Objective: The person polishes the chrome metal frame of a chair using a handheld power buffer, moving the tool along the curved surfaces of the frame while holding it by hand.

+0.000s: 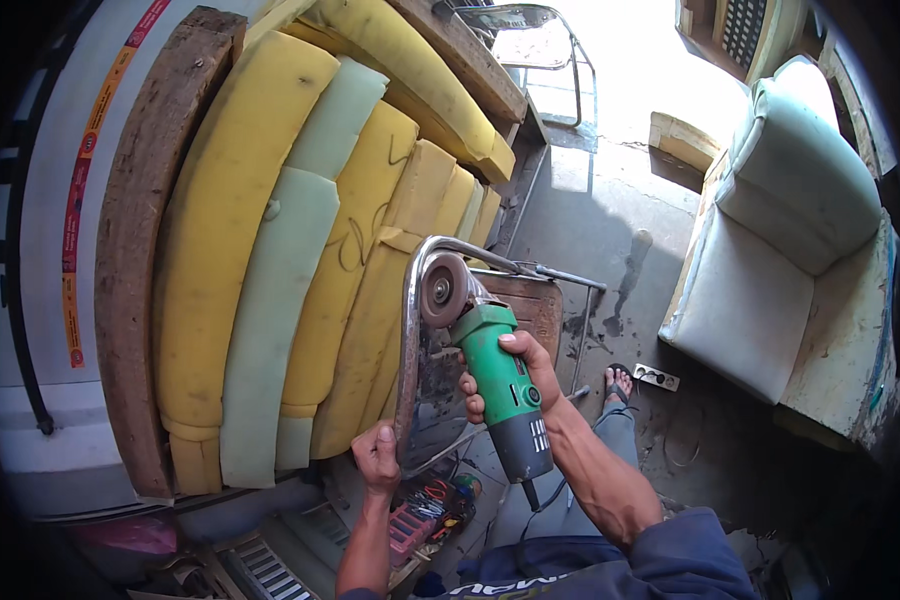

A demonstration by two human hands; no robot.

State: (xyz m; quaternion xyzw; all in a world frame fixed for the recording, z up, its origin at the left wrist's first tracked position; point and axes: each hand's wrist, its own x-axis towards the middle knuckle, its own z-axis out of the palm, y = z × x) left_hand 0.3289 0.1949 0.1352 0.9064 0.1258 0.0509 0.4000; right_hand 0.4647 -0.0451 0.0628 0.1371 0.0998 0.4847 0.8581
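My right hand (pixel 536 362) is wrapped round the green body of an angle grinder (pixel 492 372). Its brown disc (pixel 437 300) is at the inside of the upper bend of a metal chair frame (pixel 408 335); whether it touches the tube, I cannot tell. Lower down the same tube, my left hand (pixel 376 458) is closed in a fist at its lower end. Behind the grinder lies the chair's worn brown panel (pixel 530 305). A dark cord (pixel 531 495) runs from the grinder's rear end down past my leg.
Yellow and pale green foam pieces (pixel 240 220) are stacked at left beside a wooden beam (pixel 150 250). A tray of tools (pixel 425 520) sits below my left hand. To the right are a power strip (pixel 657 378) and a pale padded seat (pixel 760 290). Another metal chair (pixel 530 40) stands behind.
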